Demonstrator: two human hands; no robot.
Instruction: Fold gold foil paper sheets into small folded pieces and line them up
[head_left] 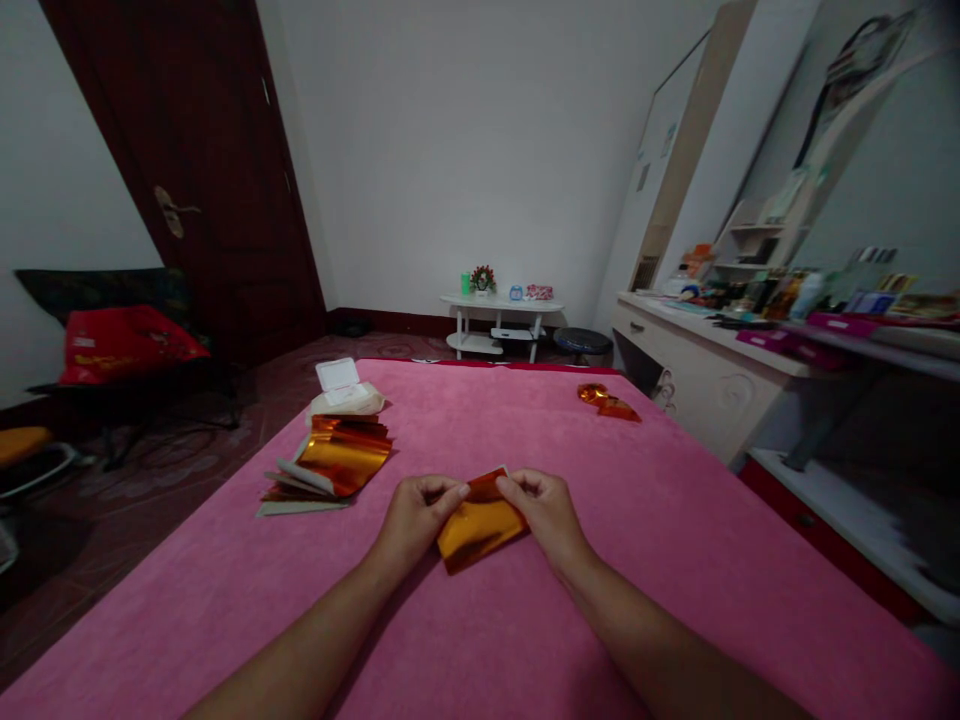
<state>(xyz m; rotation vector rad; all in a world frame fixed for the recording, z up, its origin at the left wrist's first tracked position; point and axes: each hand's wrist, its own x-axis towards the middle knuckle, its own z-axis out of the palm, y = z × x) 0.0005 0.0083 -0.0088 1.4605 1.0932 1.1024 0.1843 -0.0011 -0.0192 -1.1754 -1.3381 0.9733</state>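
Between my two hands is a sheet of shiny gold foil paper point(480, 530), held low over the pink cloth point(637, 560). My left hand point(420, 510) pinches its upper left edge between thumb and fingers. On the other side, my right hand point(547, 510) pinches the upper right edge. The sheet's top part looks darker orange, with a thin pale edge at the upper right corner. To the left lies a loose stack of gold foil paper point(349, 452), its sheets curling. Two folded gold foil pieces point(619, 409) rest at the far right of the cloth.
Behind the stack sits a clear plastic package point(352, 400) with a white card. A dressing table point(690, 340) crowded with bottles stands along the right. Beyond the far edge are a small white table point(502, 303) and a round stool point(583, 341). A red bag point(127, 345) rests on a chair at left.
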